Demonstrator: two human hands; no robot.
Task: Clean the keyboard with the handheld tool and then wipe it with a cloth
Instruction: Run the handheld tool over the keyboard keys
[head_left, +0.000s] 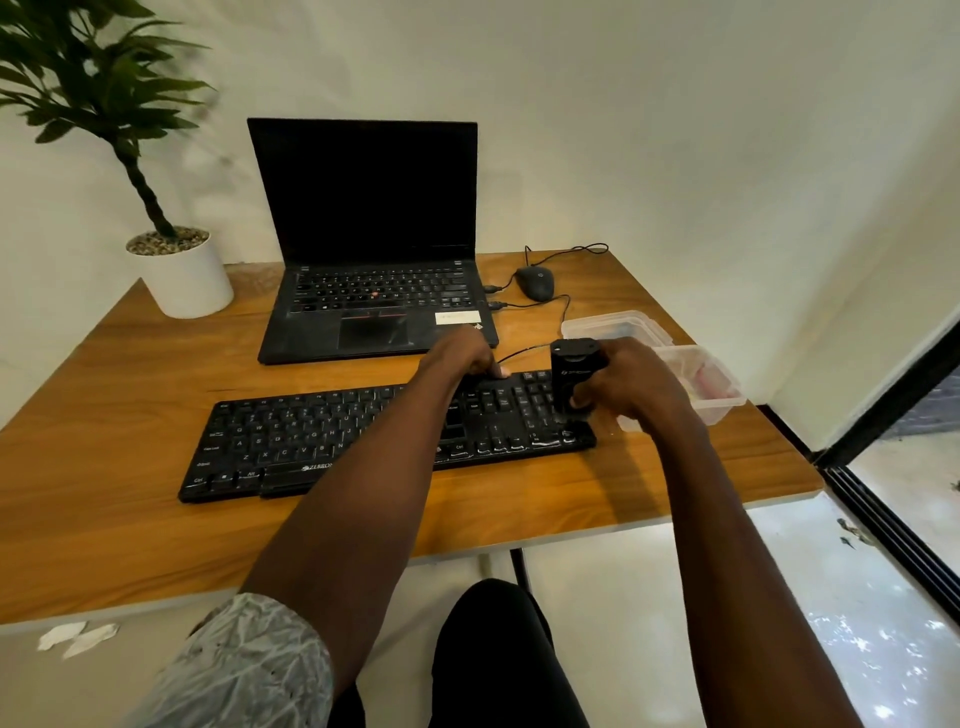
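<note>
Clearly my right hand (631, 389) grips the light, rigid handheld tool (573, 379) round its body while my left hand (465, 356) presses straight-fingered, steadying the stiff keyboard (311, 431).

1. You see one keyboard (384, 431) on one table (130, 415).
2. One laptop (371, 244), one mouse (535, 283).
3. One tool (571, 379).
4. Two tubs (613, 325), the nearer (711, 384).
5. One plant (171, 244).
6. Two hands: left (462, 356), right (631, 382).
7. Two paper scraps (78, 636) on the floor.
</note>
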